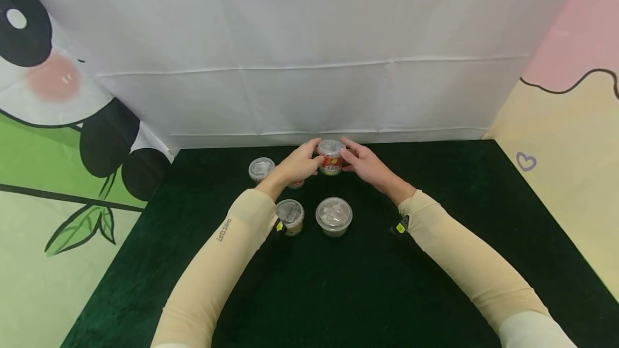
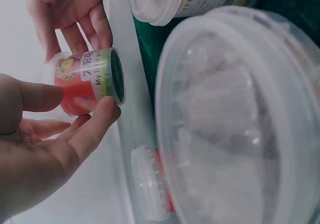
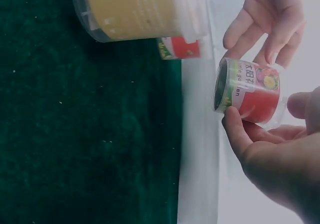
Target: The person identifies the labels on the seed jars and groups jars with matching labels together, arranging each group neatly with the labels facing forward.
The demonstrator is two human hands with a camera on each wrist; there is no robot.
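Note:
A small cup with a red label [image 1: 331,164] and a clear lid is held between both hands near the back edge of the dark green cloth [image 1: 348,289]. My left hand [image 1: 315,158] grips its left side, with the thumb [image 2: 42,97] and a finger [image 2: 97,124] curled on the cup [image 2: 87,79]. My right hand [image 1: 346,156] holds the other side; its thumb [image 3: 234,129] presses the cup [image 3: 252,91] near the base. Whether the cup stands on the cloth or is lifted off it, I cannot tell.
Several other lidded cups stand on the cloth: one at the back left [image 1: 261,168], one by my left forearm [image 1: 289,217], a wider clear one [image 1: 333,216] in the middle, and a red-labelled one [image 1: 296,183] partly under my left hand. A white backdrop [image 1: 309,69] rises behind.

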